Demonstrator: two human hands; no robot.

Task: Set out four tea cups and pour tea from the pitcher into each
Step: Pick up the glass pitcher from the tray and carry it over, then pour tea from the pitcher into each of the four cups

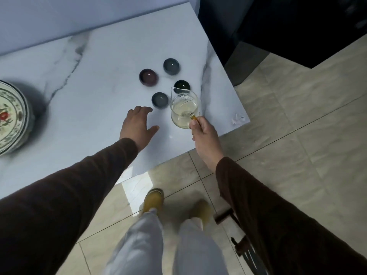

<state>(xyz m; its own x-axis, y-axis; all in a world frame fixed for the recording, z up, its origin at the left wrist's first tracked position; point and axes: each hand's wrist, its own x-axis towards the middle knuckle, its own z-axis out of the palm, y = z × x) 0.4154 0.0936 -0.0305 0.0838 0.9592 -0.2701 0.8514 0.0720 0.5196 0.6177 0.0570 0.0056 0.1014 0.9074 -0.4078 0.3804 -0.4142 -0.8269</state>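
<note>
From the head view I look down on a white marble-veined counter (pixel 99 66) whose right corner juts over a beige tiled floor (pixel 297 135), with a pale wall along the far edge and dark furniture at the far right. A painted ceramic jar (pixel 12 118) sits at the counter's left edge. Four small dark tea cups sit in a loose diamond near the right corner: a grey one farthest (pixel 171 66), a purplish one to the left (pixel 149 77), a black one to the right (pixel 181 85) and a grey one nearest (pixel 160 99). My right hand (pixel 202 130) is closed around the handle of the glass pitcher (pixel 184 108), which stands roughly upright just right of the nearest cup, part full of pale tea, spout pointing far and handle toward me. My left hand (pixel 137 126) is spread open, holding nothing, palm down over the counter just short of the nearest cup.
</note>
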